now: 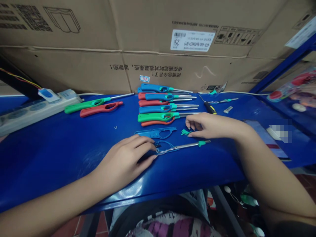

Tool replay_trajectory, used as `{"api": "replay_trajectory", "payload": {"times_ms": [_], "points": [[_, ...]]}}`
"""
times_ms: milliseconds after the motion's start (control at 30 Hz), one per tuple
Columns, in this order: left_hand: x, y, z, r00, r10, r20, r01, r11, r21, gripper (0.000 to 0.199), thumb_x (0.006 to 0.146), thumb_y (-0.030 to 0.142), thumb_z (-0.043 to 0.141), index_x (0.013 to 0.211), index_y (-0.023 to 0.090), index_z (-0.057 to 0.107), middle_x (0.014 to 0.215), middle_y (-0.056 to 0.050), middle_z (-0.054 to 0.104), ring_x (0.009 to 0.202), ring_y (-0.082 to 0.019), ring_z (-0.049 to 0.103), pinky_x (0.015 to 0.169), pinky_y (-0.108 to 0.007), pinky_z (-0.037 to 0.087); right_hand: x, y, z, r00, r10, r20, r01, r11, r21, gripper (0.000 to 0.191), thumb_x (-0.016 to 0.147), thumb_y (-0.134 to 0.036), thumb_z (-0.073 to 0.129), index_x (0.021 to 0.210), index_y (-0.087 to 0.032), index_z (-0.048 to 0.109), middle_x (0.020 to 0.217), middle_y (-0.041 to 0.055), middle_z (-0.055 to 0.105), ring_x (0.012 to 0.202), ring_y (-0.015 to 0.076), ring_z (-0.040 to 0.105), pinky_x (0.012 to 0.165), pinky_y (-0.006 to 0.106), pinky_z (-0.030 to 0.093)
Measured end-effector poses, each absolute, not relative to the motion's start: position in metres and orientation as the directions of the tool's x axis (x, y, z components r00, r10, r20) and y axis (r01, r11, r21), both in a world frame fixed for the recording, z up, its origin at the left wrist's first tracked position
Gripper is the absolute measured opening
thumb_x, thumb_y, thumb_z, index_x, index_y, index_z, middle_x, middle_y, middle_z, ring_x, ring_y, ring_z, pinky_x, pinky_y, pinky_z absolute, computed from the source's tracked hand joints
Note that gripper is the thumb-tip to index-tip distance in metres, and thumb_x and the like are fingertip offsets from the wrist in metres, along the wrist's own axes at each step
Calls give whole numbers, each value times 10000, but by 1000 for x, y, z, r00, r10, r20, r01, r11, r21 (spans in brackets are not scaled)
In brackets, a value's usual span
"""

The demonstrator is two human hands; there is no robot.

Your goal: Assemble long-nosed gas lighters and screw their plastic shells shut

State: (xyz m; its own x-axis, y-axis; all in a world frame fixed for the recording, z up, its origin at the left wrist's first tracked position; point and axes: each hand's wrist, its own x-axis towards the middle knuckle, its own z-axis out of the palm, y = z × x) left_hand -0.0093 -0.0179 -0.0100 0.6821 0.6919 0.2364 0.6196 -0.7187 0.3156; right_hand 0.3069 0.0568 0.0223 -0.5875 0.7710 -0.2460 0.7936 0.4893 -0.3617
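Note:
An opened gas lighter (177,146) lies near the table's front, its metal tube pointing right, a turquoise collar near the tip and thin wires showing at the blue handle. My left hand (130,154) is closed over that handle, its fingers and thumb hiding most of it. Just behind it rests a loose blue handle half (158,132), hollow side up. With its fingers curled, my right hand (206,125) has a small green plastic piece (185,132), which looks like a trigger, at its thumb and fingertips. How firmly it is pinched is partly hidden.
Several assembled lighters (158,117) are stacked behind my hands. A green lighter (86,105) and a red handle (101,109) lie left, beside a power strip (37,110). A screwdriver (209,107) and a phone-like slab (265,138) lie right. Cardboard (148,59) backs the table.

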Motion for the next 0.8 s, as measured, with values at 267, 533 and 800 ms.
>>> {"api": "replay_trajectory", "payload": {"times_ms": [267, 533, 800], "points": [[-10, -18, -13, 687, 682, 252, 599, -727, 335, 167, 1001, 258, 525, 1013, 202, 682, 1178, -73, 690, 1054, -247, 652, 908, -429, 548, 301, 50, 31, -727, 673, -134, 652, 616, -443, 232, 906, -363, 631, 772, -176, 607, 801, 32, 608, 685, 133, 520, 630, 263, 398], [-10, -18, -11, 667, 720, 195, 600, -673, 431, 116, 966, 251, 577, 949, 218, 687, 1211, -70, 675, 1108, -261, 626, 951, -455, 518, 265, 29, 19, -773, 634, 0, 527, 644, -554, 108, 937, -261, 616, 886, -177, 661, 839, 25, 658, 714, 123, 562, 636, 244, 411], [-12, -15, -15, 668, 716, 202, 560, -663, 497, 60, 950, 200, 625, 1000, 204, 658, 1104, -45, 692, 1051, -213, 637, 925, -374, 527, 252, 21, 9, -803, 595, 1, 511, 691, -511, 108, 972, -212, 546, 945, -179, 645, 923, 41, 642, 825, 152, 588, 723, 273, 432]]}}
